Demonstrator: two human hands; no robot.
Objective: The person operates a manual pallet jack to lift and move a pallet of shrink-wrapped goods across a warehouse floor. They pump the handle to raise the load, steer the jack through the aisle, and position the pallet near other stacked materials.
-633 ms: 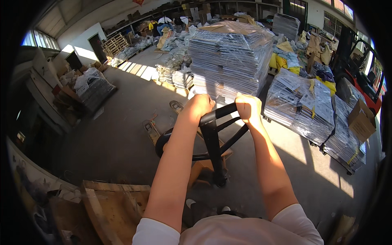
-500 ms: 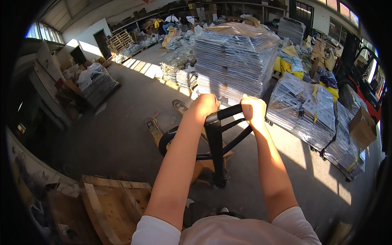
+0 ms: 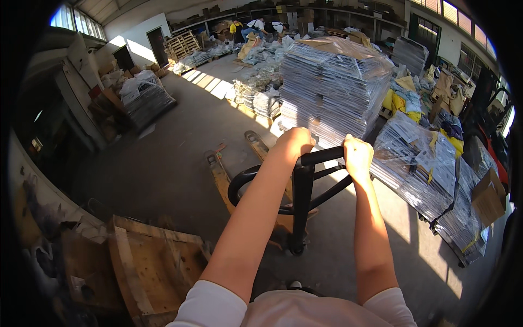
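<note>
I stand on a grey floor (image 3: 163,169) crossed by slanting sunlight (image 3: 436,259). To my left rises a white wall (image 3: 139,39) with a dark doorway (image 3: 157,46); long shelves (image 3: 376,20) curve across the far end. Bright high windows (image 3: 79,23) show at both upper corners.

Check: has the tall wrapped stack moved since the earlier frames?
No. The tall wrapped stack sits further right in the picture, but the dark door beyond it shifted alike; their spacing looks about the same.
</note>
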